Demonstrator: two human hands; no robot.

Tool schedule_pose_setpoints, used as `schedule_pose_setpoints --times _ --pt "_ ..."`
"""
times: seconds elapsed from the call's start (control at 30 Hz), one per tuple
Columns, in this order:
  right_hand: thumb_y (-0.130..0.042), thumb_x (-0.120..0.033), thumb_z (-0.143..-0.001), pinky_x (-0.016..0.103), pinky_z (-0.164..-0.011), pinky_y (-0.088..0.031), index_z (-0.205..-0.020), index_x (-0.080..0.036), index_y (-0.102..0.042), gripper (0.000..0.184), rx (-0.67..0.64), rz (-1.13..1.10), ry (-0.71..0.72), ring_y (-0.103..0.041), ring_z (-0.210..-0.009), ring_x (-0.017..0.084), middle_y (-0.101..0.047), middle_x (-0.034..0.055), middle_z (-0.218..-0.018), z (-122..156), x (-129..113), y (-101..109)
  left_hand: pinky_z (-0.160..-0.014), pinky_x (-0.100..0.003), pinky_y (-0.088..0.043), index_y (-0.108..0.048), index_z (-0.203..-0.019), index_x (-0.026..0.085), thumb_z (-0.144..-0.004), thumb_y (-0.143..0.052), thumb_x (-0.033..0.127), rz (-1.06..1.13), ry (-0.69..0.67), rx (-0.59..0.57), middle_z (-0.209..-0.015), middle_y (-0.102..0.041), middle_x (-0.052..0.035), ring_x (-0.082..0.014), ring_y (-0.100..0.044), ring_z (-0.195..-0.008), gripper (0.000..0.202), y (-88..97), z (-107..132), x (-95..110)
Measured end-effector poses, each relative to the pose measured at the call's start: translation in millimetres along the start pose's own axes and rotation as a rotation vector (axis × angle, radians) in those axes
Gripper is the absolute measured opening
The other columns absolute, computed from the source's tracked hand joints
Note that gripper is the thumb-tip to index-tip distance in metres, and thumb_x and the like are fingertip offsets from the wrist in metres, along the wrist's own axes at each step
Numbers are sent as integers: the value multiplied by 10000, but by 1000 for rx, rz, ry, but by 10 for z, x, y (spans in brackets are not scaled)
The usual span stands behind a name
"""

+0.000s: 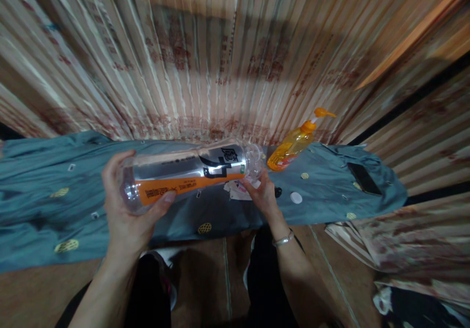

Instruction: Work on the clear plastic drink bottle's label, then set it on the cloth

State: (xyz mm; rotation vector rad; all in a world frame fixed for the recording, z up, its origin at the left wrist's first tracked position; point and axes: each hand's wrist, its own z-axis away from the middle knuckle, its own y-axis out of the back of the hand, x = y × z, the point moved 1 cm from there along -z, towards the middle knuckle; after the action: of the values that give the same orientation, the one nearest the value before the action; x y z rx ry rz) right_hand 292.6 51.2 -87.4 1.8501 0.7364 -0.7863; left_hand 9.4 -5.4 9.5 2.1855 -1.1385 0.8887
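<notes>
A large clear plastic bottle (176, 169) with a silver and orange label lies sideways in the air above the cloth, its neck toward the right. My left hand (128, 205) wraps around its base end, thumb along the label. At the neck, the fingers of my right hand (262, 191) close on the bottle from below, partly hidden behind it. No liquid shows inside the bottle. Crumpled white paper (237, 191) lies below the neck, and a white round cap (295, 198) rests just right of my right hand.
An orange pump bottle (290, 147) with amber liquid stands tilted in view near the curtain (205, 83). A black phone (364, 178) lies at the right on the teal patterned cloth (176, 230). A small dark object (278, 192) sits beside my right wrist.
</notes>
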Motion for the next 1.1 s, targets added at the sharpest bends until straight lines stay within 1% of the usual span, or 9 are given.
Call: schedule_pose_setpoints --times 0.17,0.3,0.4,0.53,0.6,0.73,0.93,1.1 --pt "-731 -490 -741 359 -677 -536 -1123 -197 -555 512 -3 -2 5 -717 -829 291 -746 104 -935 -1 -1 -1 -847 -293 -408 -538 -1305 328 -505 -874 402 1 16 0 -1129 -551 14 -150 -518 -984 870 2 2 18" --pt "-722 -517 -742 352 -668 -533 -1131 -203 -556 526 8 10 6 -714 -810 283 -747 89 -915 2 -6 2 -841 -297 -408 -529 -1305 325 -496 -872 409 16 42 -4 -1130 -549 14 -153 -515 -980 883 16 7 16" --pt "-723 -501 -747 358 -679 -537 -1152 -196 -551 536 0 10 3 -719 -832 291 -751 99 -935 4 -11 7 -862 -314 -417 -521 -1307 321 -489 -869 424 7 55 -6 -1158 -545 7 -168 -516 -1009 895 13 5 1" --pt "-724 -482 -755 366 -701 -541 -1155 -188 -552 526 -18 6 7 -722 -863 298 -753 111 -963 5 -19 13 -874 -334 -434 -520 -1304 316 -498 -861 425 -14 36 -7 -1158 -549 -2 -182 -523 -1012 882 1 1 -18" --pt "-728 -488 -750 369 -701 -541 -1158 -189 -547 537 -9 11 8 -721 -859 300 -754 108 -957 4 -16 12 -873 -334 -434 -519 -1307 319 -502 -862 416 -14 25 -7 -1154 -552 -1 -181 -525 -1006 880 5 3 -25" --pt "-726 -497 -751 369 -699 -542 -1153 -192 -548 535 -3 7 13 -718 -853 295 -754 104 -953 2 -4 4 -925 -355 -424 -515 -1312 328 -497 -861 421 -28 24 -7 -1207 -541 -3 -196 -524 -1062 890 24 7 -17" --pt "-731 -494 -746 361 -684 -539 -1122 -197 -559 510 0 1 23 -712 -834 285 -753 92 -929 0 4 1 -946 -383 -439 -517 -1301 316 -504 -853 445 -47 20 -5 -1190 -540 -9 -205 -520 -1048 875 18 6 15" --pt "-736 -470 -749 359 -675 -539 -1147 -184 -549 524 -6 13 12 -719 -821 286 -753 98 -924 1 8 -2 -892 -338 -432 -513 -1310 311 -503 -869 409 -12 37 -13 -1150 -549 0 -178 -516 -1000 888 -2 7 14"
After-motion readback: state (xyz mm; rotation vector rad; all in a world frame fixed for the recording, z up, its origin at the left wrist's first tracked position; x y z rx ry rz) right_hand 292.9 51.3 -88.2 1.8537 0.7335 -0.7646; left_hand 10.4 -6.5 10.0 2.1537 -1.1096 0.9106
